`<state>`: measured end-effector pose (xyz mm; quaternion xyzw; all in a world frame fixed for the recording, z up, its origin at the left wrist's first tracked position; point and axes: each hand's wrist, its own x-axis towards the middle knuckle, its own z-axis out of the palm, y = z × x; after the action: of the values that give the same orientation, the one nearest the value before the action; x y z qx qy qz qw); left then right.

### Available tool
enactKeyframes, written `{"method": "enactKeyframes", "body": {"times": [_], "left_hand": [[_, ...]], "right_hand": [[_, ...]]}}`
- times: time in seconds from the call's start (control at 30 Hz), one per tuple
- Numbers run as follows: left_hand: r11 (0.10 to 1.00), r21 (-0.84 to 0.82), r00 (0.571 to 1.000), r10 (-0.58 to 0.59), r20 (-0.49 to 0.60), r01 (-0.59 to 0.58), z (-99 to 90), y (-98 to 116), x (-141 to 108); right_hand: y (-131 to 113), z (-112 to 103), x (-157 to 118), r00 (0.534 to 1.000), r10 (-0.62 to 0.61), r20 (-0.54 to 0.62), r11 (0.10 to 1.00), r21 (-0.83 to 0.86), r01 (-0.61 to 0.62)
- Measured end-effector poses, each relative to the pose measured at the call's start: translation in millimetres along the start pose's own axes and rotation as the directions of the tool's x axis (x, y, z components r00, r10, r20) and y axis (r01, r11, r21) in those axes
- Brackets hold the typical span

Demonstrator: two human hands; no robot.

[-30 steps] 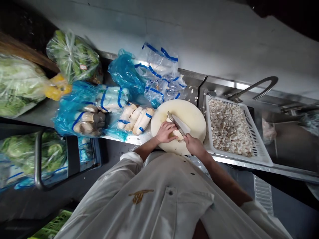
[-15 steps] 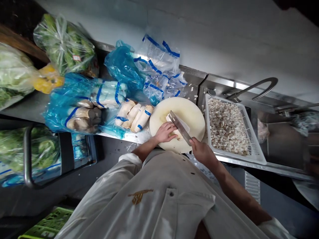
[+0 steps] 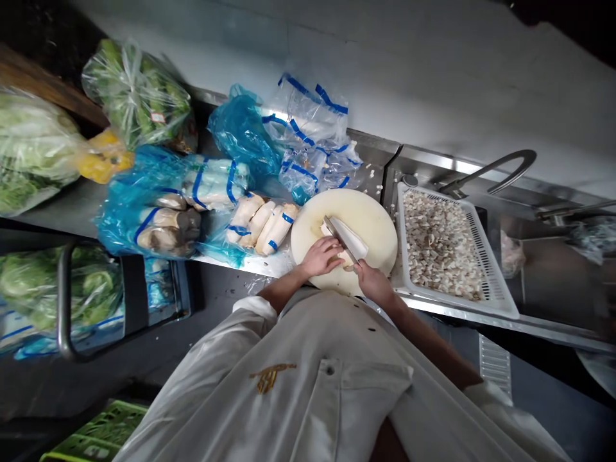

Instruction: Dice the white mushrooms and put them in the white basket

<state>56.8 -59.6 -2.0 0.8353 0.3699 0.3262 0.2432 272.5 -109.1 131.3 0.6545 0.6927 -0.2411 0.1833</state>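
Steel bench (image 3: 375,153), head view: right hand (image 3: 373,282) closed on knife (image 3: 342,242), blade against pale food piece (image 3: 355,241) on round board (image 3: 379,221), by bench's near edge. Left hand (image 3: 318,258) over board's near-left edge, fingers beside blade; can't tell if gripping. Risk: piece could roll, blade skidding into fingertips.

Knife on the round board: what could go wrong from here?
The knife in the right hand lies right beside the fingers of the left hand, so a slip could cut them. The round board reaches the front edge of the counter, so a hard push might shift it or send cut pieces over the edge.
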Motion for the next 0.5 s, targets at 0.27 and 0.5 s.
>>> {"method": "enactKeyframes", "body": {"times": [0.27, 0.5], "left_hand": [[0.999, -0.022, 0.998, 0.025, -0.052, -0.026, 4.3, 6, -1], [0.999, -0.027, 0.998, 0.033, -0.059, -0.035, 0.2, 7, 2]], "right_hand": [[10, 13, 0, 1.000, -0.017, -0.020, 1.000, -0.004, 0.017], [12, 3, -3, 0.999, -0.035, -0.034, 0.999, 0.014, 0.035]]}}
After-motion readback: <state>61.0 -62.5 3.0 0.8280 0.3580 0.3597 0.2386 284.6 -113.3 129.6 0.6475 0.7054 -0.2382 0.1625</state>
